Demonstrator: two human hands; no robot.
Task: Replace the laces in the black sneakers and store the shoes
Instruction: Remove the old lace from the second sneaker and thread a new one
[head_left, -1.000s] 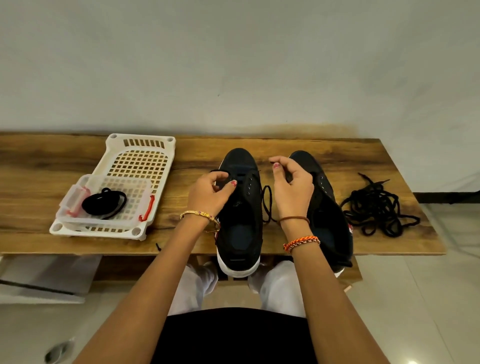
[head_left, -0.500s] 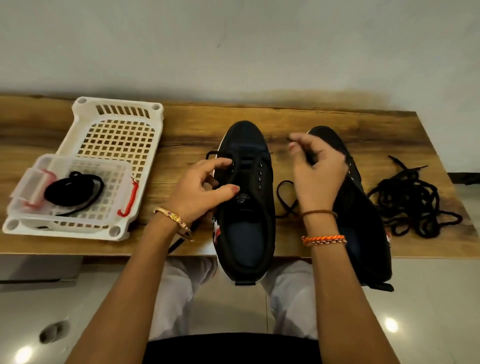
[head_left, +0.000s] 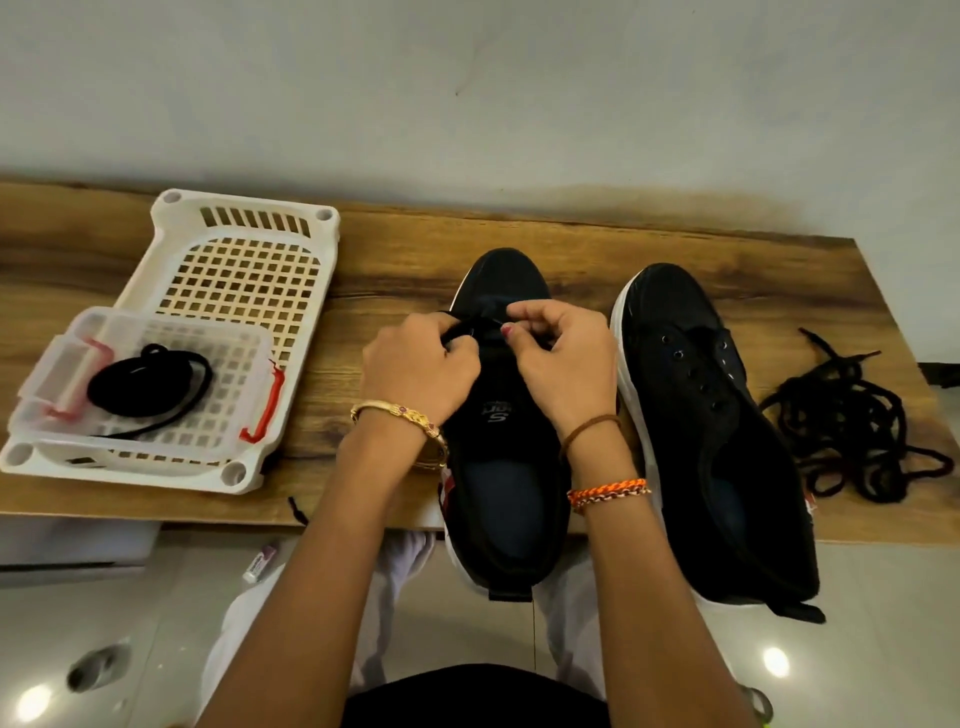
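We have a single view, worn on the head, looking forward and steeply down from just above the forearms. It faces the wall across the table (head_left: 571, 244), close enough that both hands fill the middle, with lap and floor along the bottom edge; wide-angle bending shows.

1. I see a plain pale wall (head_left: 467, 78) rising beyond the hands, with a dark smudge where it meets the table.
2. A wood-grain table (head_left: 649, 249) runs under and past both hands.
3. Glossy pale floor (head_left: 883, 623) lies below the wrists, catching bright round light reflections (head_left: 775, 661).
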